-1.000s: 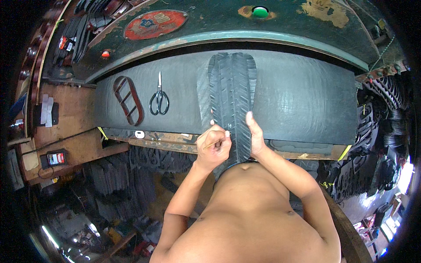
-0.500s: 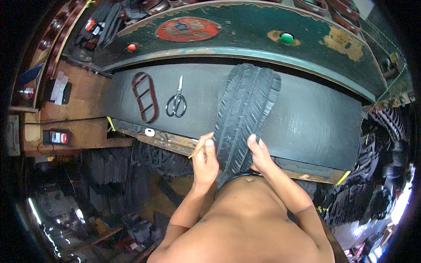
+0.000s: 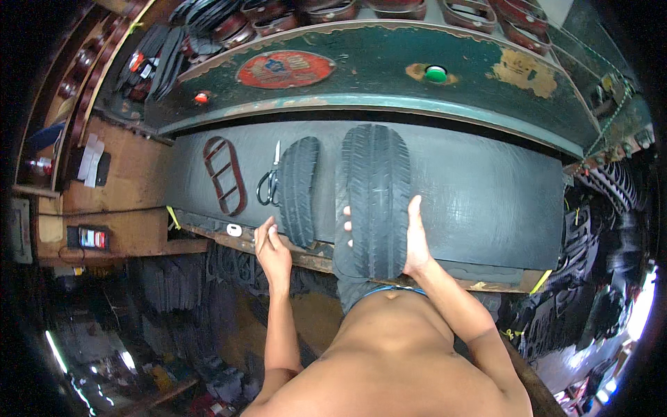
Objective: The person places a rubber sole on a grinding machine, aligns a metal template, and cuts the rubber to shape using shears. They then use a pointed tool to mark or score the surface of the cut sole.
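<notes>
My right hand (image 3: 417, 243) grips a long black tyre-tread piece (image 3: 376, 201) with rounded ends. Its thumb lies along the right edge, and fingertips come out from beneath at the left edge. A second, curved tread piece (image 3: 299, 191) rests on the black bench top to the left, partly over the handles of the scissors (image 3: 266, 186). Beside its lower end, at the bench's front edge, hovers my left hand (image 3: 274, 257). Its fingers are loosely bent and apart, with nothing visible in them. Farther left lies a dark red oval frame (image 3: 225, 175) with crossbars.
A green panel (image 3: 375, 69) with a red and a green button rises behind the bench top (image 3: 486, 201). Reddish-brown oval frames (image 3: 330, 12) line the shelf above. A small white object (image 3: 234, 229) sits on the front ledge. Black rubber pieces hang below.
One tread piece now lies separately beside the scissors. My left hand has moved left, away from the treads, and the thin stick it held no longer shows. My right hand still holds a tread piece.
</notes>
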Motion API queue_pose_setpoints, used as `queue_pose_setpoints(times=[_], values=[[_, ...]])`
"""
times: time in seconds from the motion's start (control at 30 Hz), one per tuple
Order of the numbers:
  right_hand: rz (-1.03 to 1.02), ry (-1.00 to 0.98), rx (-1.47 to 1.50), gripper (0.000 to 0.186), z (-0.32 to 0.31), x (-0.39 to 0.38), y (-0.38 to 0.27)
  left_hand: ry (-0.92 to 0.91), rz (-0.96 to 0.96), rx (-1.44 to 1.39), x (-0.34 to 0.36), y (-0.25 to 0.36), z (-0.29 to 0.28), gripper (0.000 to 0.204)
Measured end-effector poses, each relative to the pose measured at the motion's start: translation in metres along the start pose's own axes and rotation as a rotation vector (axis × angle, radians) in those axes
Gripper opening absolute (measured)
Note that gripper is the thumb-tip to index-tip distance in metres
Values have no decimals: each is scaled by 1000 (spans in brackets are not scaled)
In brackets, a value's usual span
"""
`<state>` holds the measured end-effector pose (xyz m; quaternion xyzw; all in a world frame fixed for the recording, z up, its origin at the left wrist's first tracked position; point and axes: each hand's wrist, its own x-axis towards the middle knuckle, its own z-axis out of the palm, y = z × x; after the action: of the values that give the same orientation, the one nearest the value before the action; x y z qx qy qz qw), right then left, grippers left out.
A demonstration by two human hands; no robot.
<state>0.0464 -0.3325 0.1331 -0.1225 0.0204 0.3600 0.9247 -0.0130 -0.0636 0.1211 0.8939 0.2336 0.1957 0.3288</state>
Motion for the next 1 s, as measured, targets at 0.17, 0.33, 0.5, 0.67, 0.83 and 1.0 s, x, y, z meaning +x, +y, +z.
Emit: queue_pose_setpoints(times=[0.17, 0.33, 0.5, 0.67, 0.83, 1.0], values=[[8, 81, -61, 107, -18, 2, 16, -298, 259, -572, -43, 65, 3, 13], [15, 60, 63, 96, -17, 1, 18, -433, 447, -646, -53, 103, 33, 27], [-38, 188, -117, 101, -15, 0, 21, -414, 589, -529, -41, 107, 48, 25], [-9, 287, -140, 100, -20, 0, 24, -378, 615, -483, -42, 109, 60, 23], [-13, 273, -131, 99, -23, -1, 25, -411, 649, -445, -39, 108, 60, 22], [-18, 287, -143, 101, -26, 1, 26, -422, 593, -474, -39, 108, 61, 21]])
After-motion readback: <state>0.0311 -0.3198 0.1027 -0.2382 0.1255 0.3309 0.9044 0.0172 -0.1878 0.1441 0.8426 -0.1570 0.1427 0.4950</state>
